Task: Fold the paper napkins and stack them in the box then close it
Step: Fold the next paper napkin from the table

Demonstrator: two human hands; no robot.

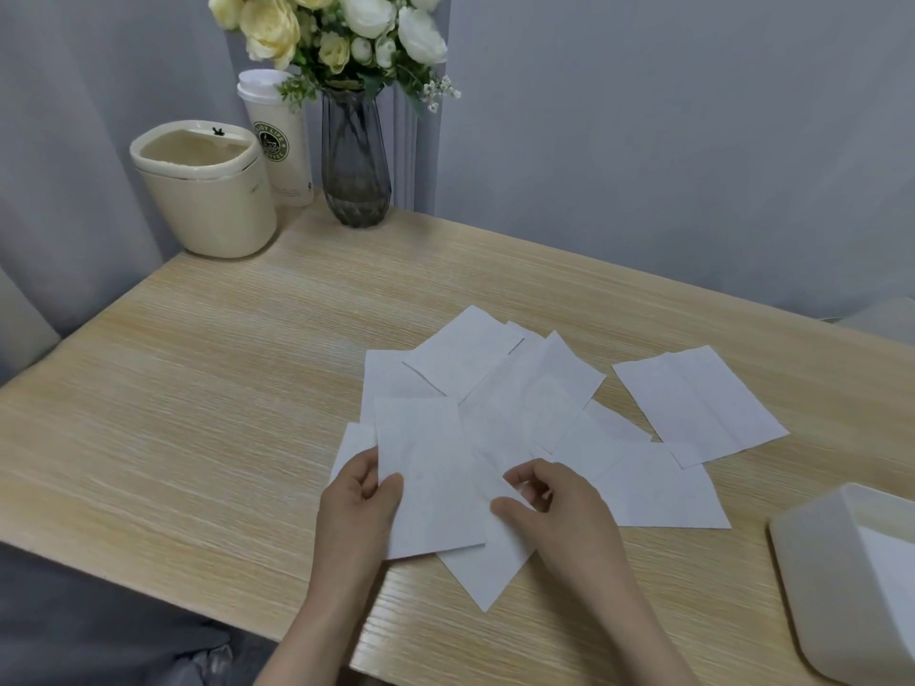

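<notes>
Holding one white napkin (pixel 431 467) near the front edge of the table (pixel 198 388): left hand (pixel 359 512) pinching its left side, thumb on top; right hand (pixel 549 507) pinching its right side with curled fingers. Remaining napkins (pixel 520 393) scattered flat and overlapping toward the middle, one separate sheet (pixel 698 403) toward the right edge. Box (pixel 841 576) open at the front right corner, something white inside. Cream bin (pixel 208 190), cup (pixel 279 136) and vase of flowers (pixel 354 156) at the far left corner. Risks, judged: thin paper tearing if pulled taut; neighbouring sheets dragged along by overlap; uneven crease from misaligned corners.
</notes>
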